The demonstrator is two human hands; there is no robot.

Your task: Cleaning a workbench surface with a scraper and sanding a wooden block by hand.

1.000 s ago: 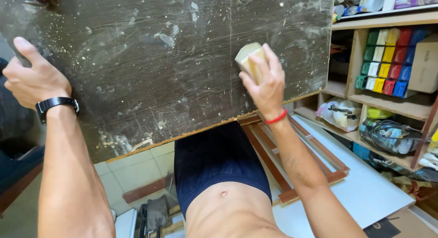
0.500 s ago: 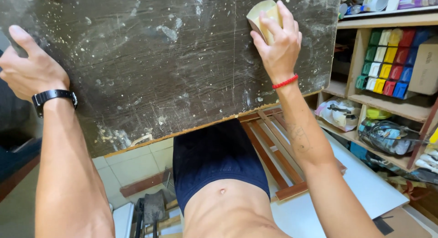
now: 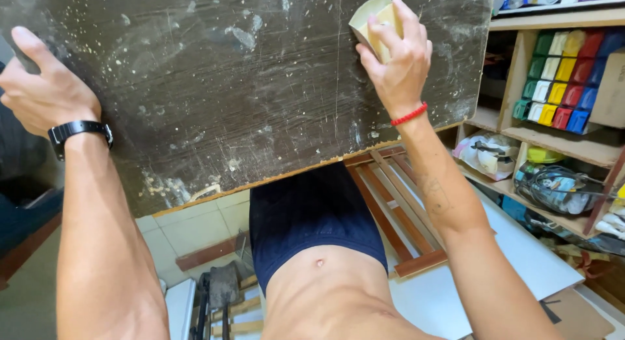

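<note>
A large dark board, scratched and flecked with pale spots, fills the upper part of the view and serves as the landmark here. The person's right hand presses a tan sanding block flat against the board near its upper right corner, fingers curled over the block and gripping it; a red string bracelet circles that wrist. The left hand rests at the board's left edge, fingers bent around the edge with the index finger raised along the surface; it steadies the board and holds nothing else. A black wristwatch sits on that wrist. Below the board's lower edge are the person's bare midriff and dark blue shorts. Just below and right of the board lies a reddish-brown wooden frame on a white sheet. To the right of the board stands a wooden shelf holding rows of small coloured bins.
</note>
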